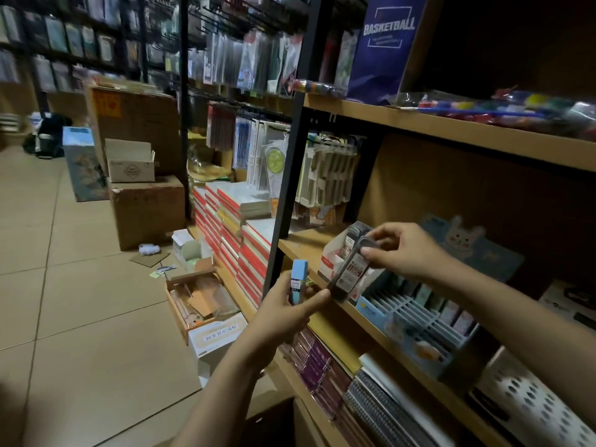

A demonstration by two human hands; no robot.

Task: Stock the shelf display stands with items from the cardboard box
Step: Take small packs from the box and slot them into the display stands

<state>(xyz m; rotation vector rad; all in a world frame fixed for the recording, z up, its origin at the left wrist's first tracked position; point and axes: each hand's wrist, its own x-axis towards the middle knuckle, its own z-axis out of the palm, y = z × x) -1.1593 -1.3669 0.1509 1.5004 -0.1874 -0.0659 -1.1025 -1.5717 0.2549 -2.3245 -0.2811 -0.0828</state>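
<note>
My left hand (287, 312) grips a small light-blue pack (298, 280) upright, in front of the wooden shelf edge (322, 253). Its index finger touches the lower end of a dark clear-cased pack (350, 269). My right hand (403, 250) pinches the top of that dark pack, tilted over a white and red display stand (332, 262) holding more such packs. A blue display stand (416, 321) with slotted rows sits to the right on the same shelf. An open cardboard box (200, 301) lies on the floor below.
Stacks of red and white books (232, 221) fill the low shelf at left. Cardboard boxes (148, 208) stand on the tiled floor (80, 301). Spiral notebooks (380, 411) and a perforated white bin (532, 404) sit on the lower shelf. Hanging packets (325, 175) line the black rack.
</note>
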